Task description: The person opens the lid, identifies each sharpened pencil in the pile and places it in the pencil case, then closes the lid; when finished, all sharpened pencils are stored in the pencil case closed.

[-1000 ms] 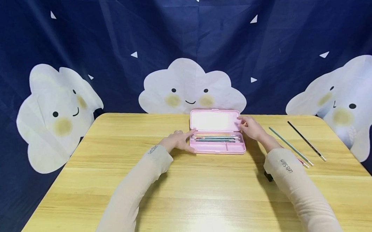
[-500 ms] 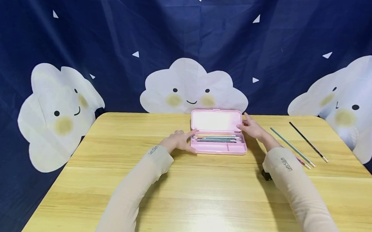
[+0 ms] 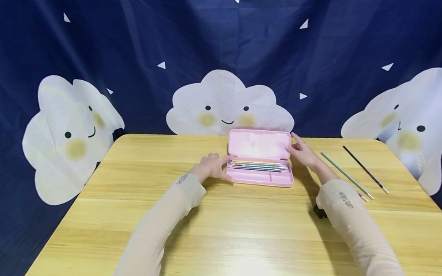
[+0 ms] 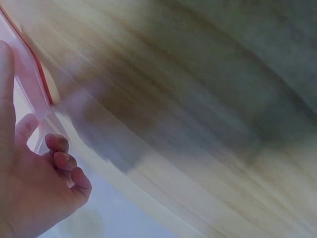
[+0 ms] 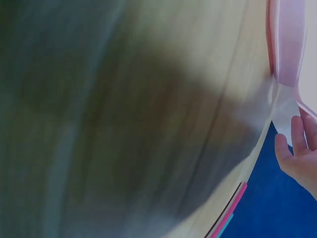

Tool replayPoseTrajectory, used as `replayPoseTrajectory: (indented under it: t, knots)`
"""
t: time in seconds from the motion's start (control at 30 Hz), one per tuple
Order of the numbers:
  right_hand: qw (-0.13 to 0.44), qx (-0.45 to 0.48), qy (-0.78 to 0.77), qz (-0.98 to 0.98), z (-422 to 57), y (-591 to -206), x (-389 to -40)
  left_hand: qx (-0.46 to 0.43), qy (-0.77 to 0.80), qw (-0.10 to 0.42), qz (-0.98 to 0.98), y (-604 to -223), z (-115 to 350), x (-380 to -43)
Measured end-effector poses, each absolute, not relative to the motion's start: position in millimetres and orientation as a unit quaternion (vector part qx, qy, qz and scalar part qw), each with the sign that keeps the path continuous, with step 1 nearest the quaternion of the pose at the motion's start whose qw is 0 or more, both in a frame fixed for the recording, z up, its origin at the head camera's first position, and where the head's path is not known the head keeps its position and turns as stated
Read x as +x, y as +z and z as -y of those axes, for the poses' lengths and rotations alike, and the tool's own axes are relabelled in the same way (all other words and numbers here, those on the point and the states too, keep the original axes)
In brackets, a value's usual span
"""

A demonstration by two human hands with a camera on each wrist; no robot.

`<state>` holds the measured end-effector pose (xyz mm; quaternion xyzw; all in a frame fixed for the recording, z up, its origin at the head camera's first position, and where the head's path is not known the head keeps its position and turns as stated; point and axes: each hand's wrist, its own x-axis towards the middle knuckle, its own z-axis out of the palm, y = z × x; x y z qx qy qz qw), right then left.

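An open pink pencil case [image 3: 252, 178] lies near the table's back edge, its lid [image 3: 256, 142] tilted up behind the base. Several pencils [image 3: 260, 166] fill the rear compartment; the front compartments hold nothing visible. My left hand [image 3: 209, 167] grips the left end of the base, thumb at the front corner and index finger near the hinge. In the left wrist view its other fingers [image 4: 64, 161] are bent. At the lid's right edge, my right hand [image 3: 303, 153] pinches the lid, thumb in front and fingers behind. Those fingers [image 5: 298, 136] show beside the lid in the right wrist view.
Right of the case lie a teal pencil [image 3: 346, 174], a black pencil [image 3: 364, 168] and a pink-red pencil [image 3: 362, 196] mostly hidden by the right sleeve. A black object [image 3: 320, 212] shows under that sleeve. A blue cloud-patterned curtain [image 3: 137, 46] hangs behind the wooden table [image 3: 196, 247].
My right fingers have moved from the lid's right side to behind its edge, and the lid has risen a little. The left hand stays at the case's left end.
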<state>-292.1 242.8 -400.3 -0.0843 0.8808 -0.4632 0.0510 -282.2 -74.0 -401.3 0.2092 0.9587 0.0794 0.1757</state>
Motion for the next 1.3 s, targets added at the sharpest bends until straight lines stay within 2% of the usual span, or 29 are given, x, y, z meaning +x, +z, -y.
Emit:
replayPoseTrajectory:
  t: [0.4, 0.53, 0.63, 0.73, 0.93, 1.2, 1.3]
  knots:
    - [-0.063, -0.083, -0.501, -0.859, -242.6, -391.0, -278.1, 0.215, 0.076, 0.119, -0.966, -408.9, 77.2, -278.6]
    - [-0.1, -0.09, -0.47, -0.872, -239.8, -388.3, -273.3, 0.211, 0.076, 0.107, -0.969, -409.8, 79.8, -276.8]
    - [-0.107, -0.101, -0.437, -0.887, -238.7, -385.5, -268.0, 0.208, 0.078, 0.1, -0.97, -409.8, 81.5, -274.7]
    - [-0.084, -0.12, -0.439, -0.886, -239.5, -382.2, -261.6, 0.214, 0.079, 0.101, -0.968, -409.7, 83.1, -274.0]
    - [0.021, -0.14, -0.454, -0.88, -248.8, -378.5, -249.7, 0.235, 0.081, 0.107, -0.963, -403.4, 90.6, -280.8]
    - [0.146, -0.16, -0.386, -0.896, -262.8, -384.8, -241.0, 0.307, 0.193, 0.131, -0.922, -399.4, 93.4, -285.2]
    - [0.18, -0.169, -0.369, -0.896, -263.6, -387.3, -238.4, 0.293, 0.196, 0.143, -0.925, -401.7, 90.6, -283.4]
